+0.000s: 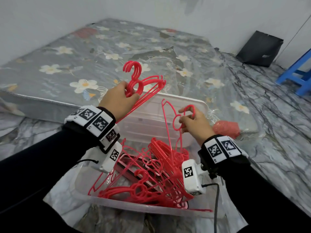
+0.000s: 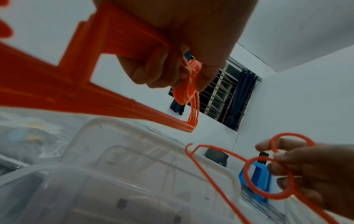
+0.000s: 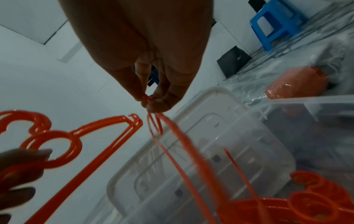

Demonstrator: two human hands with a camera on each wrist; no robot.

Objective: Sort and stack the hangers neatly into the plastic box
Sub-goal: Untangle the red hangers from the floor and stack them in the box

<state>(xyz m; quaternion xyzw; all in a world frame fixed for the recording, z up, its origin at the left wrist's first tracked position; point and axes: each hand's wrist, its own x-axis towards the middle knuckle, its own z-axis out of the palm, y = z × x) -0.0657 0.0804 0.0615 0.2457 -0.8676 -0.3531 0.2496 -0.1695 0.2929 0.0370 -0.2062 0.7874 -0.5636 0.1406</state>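
Above the clear plastic box [image 1: 198,105], the left hand [image 1: 116,100] grips an aligned bundle of thin red plastic hangers [image 1: 134,81] while the right hand [image 1: 193,125] pinches one light, springy, snag-prone red hanger [image 1: 178,121] best held at its neck ring.

The right hand [image 3: 151,84] pinches a red hanger [image 3: 182,145] above the clear box [image 3: 226,97].

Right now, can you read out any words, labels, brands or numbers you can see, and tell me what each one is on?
Black bag by the wall: a small pale logo, too blurred to read.
Wrist bands on the left hand and right hand: black-and-white square code markers with tiny characters beside them, too small to read.
Nothing else bears readable text.
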